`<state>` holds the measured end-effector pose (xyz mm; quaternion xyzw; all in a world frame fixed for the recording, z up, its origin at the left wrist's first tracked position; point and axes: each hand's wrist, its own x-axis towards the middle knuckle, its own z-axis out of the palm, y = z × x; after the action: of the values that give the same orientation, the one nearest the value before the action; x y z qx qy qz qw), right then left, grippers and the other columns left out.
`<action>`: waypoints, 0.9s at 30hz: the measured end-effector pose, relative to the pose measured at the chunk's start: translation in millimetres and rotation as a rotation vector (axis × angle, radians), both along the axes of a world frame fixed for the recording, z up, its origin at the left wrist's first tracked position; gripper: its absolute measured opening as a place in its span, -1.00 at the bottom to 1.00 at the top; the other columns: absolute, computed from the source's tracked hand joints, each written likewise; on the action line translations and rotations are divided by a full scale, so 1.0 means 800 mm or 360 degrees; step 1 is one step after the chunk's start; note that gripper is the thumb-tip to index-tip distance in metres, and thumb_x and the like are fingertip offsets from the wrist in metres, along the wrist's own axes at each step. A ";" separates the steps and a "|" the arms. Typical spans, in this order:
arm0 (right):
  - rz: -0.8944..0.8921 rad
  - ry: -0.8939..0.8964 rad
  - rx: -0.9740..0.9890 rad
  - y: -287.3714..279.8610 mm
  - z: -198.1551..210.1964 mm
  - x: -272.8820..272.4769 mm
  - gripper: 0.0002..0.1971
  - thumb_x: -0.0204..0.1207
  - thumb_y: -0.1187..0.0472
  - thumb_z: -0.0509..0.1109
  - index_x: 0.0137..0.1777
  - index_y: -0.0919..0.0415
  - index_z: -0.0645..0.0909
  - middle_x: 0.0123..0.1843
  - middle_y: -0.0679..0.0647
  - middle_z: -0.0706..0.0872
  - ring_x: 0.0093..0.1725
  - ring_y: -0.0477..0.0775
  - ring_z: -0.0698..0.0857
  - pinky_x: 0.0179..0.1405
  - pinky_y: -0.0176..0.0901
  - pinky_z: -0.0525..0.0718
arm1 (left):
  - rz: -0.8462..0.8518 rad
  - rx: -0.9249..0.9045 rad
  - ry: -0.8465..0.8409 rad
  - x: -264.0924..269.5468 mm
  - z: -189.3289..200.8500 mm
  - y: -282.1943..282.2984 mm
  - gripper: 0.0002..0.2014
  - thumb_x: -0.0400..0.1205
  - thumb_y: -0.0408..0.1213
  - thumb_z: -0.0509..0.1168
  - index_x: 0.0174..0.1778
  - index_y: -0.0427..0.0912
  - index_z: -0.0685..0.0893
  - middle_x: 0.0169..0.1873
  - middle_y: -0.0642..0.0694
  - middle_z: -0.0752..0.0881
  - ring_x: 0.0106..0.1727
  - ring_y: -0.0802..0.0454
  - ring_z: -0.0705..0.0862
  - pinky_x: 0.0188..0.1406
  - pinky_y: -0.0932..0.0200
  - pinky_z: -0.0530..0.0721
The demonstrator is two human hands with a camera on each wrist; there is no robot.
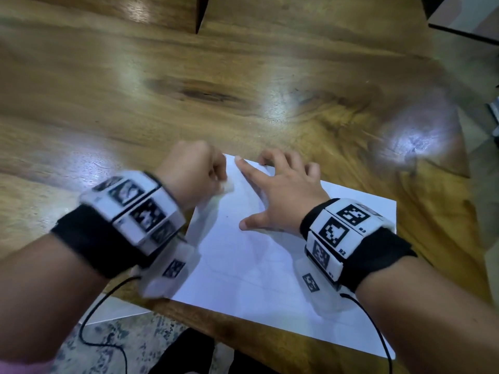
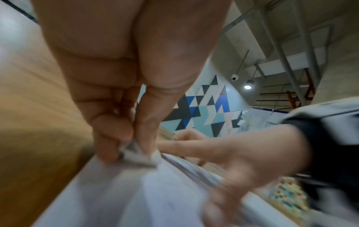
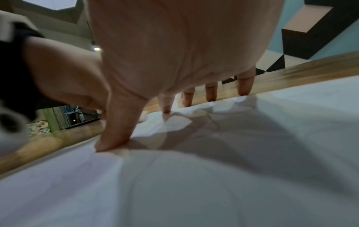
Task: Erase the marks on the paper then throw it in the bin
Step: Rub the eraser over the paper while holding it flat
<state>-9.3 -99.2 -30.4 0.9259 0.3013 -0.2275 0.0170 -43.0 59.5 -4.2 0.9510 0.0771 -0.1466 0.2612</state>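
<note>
A white sheet of paper (image 1: 270,265) lies on the wooden table (image 1: 162,90) near its front edge. My left hand (image 1: 194,171) is curled and pinches a small white eraser (image 1: 228,186) against the paper's far left part. The left wrist view shows the eraser (image 2: 136,155) pressed onto the paper (image 2: 116,192) between thumb and fingers. My right hand (image 1: 280,193) lies spread on the paper's far edge, fingers straight and pressing down. In the right wrist view the fingertips (image 3: 244,90) and thumb hold the paper (image 3: 194,169) flat, with wrinkles near them. Faint marks are hard to make out.
The table stretches far ahead and to the left with glossy reflections. A dark gap (image 1: 201,14) splits the tabletop at the back. Cables (image 1: 91,314) hang from both wrist bands over the table's front edge. No bin is in view.
</note>
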 end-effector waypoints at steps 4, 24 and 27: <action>0.0012 -0.0006 0.0021 0.000 0.001 0.000 0.03 0.17 -0.48 0.36 0.56 -0.37 -0.14 0.45 -0.09 0.11 0.41 0.08 0.09 0.31 0.13 0.17 | -0.0023 0.0034 0.0066 -0.032 -0.003 -0.003 -0.99 0.42 -0.33 0.41 -0.30 -0.15 0.74 -0.37 -0.02 0.69 -0.33 0.08 0.53 -0.47 0.43 0.38; -0.0010 -0.0002 0.0059 -0.007 0.008 -0.001 0.02 0.20 -0.38 0.44 0.60 -0.29 -0.04 0.49 -0.13 0.14 0.45 0.05 0.11 0.31 0.08 0.21 | -0.0131 -0.0035 0.0141 -0.019 0.002 -0.002 -0.91 0.34 -0.26 0.48 -0.28 -0.13 0.77 -0.45 -0.02 0.70 -0.37 0.05 0.58 -0.44 0.32 0.41; -0.0011 0.0004 0.0055 -0.006 0.009 -0.001 0.02 0.20 -0.38 0.44 0.60 -0.30 -0.05 0.50 -0.12 0.12 0.45 0.06 0.11 0.33 0.09 0.20 | -0.0034 -0.0080 0.0085 -0.001 0.003 0.004 -0.91 0.36 -0.28 0.48 -0.23 -0.12 0.77 -0.47 0.01 0.67 -0.30 -0.01 0.62 -0.42 0.37 0.43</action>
<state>-10.4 -104.1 -23.3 0.9267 0.3021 -0.2235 -0.0002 -43.9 62.3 -1.9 0.9407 0.0701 -0.1766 0.2812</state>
